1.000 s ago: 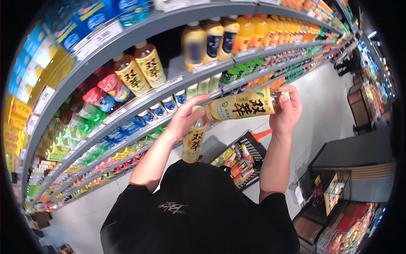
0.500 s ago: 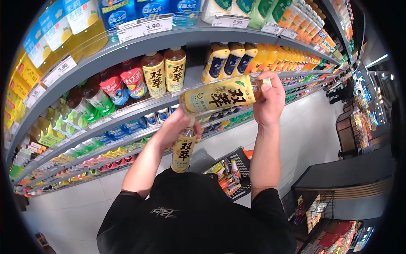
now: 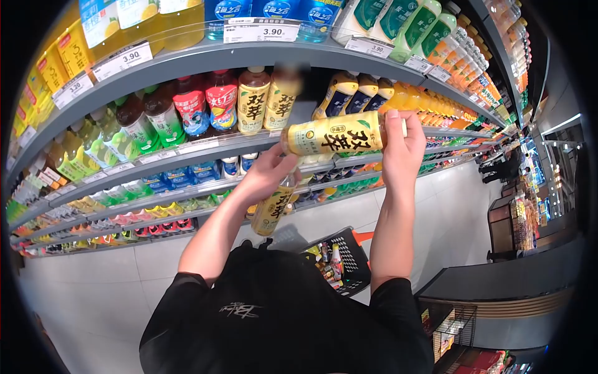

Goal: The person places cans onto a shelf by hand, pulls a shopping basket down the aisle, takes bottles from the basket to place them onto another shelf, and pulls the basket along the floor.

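My right hand (image 3: 403,144) is closed round the cap end of a yellow-labelled drink bottle (image 3: 333,134), which lies almost level in front of the shelf. The base of that bottle is close to my left hand (image 3: 274,169); whether they touch I cannot tell. From my left hand hangs a second bottle (image 3: 272,209) with the same yellow label, gripped by its neck and tilted. Its cap is hidden by the fingers. Matching bottles (image 3: 253,103) stand on the shelf just beyond, one partly blurred.
A curved-looking shelf edge (image 3: 205,59) with price tags runs above my hands, and further rows of drinks lie below. On the floor stands a dark shopping basket (image 3: 356,262) with an orange handle and several packaged goods. A dark counter (image 3: 498,274) is at the right.
The shelf has shifted rightward in view. The bottle in my left hand tilts more. The bottle in my right hand has moved slightly right and stays nearly level; both grips hold.
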`<act>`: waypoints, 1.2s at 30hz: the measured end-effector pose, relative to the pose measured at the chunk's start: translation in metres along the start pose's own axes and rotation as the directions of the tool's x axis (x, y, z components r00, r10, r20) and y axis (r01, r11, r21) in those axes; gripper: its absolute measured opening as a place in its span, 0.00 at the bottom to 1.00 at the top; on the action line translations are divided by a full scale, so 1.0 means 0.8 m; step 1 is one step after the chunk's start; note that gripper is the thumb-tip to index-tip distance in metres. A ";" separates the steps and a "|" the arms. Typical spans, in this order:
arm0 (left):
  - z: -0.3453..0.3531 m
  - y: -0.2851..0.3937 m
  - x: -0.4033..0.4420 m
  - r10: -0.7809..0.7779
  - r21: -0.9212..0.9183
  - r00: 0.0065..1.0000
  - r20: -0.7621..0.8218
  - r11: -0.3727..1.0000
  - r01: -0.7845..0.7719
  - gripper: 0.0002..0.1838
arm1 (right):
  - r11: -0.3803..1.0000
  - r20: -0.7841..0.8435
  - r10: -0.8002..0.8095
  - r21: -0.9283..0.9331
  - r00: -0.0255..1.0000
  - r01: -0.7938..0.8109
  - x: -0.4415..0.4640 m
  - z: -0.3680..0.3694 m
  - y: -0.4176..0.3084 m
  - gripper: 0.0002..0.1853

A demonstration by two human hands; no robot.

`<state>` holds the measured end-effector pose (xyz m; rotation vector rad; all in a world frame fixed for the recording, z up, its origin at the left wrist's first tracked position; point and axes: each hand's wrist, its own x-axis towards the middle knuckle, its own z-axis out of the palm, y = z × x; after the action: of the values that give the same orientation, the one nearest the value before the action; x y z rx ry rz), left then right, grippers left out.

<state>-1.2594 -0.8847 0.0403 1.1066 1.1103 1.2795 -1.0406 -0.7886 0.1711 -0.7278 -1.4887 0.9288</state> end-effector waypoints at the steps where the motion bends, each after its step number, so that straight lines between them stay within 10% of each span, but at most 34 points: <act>1: 0.004 0.004 -0.004 -0.006 0.036 0.999 -0.037 0.999 0.007 0.19 | 0.998 -0.011 -0.069 -0.009 0.998 0.069 0.003 0.003 0.001 0.12; 9: -0.039 -0.038 -0.037 0.092 0.014 0.988 -0.127 0.996 -0.091 0.17 | 0.668 0.147 -0.406 -0.626 0.902 0.402 0.009 0.030 0.023 0.14; 36: -0.071 -0.034 -0.071 0.156 0.050 0.959 -0.238 0.988 -0.149 0.19 | 0.606 0.269 -0.252 -0.705 0.930 0.368 0.106 0.110 0.101 0.27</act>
<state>-1.3112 -0.9418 0.0057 1.0975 1.2471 1.5551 -1.1436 -0.6885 0.1424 -0.9468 -2.0772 0.0403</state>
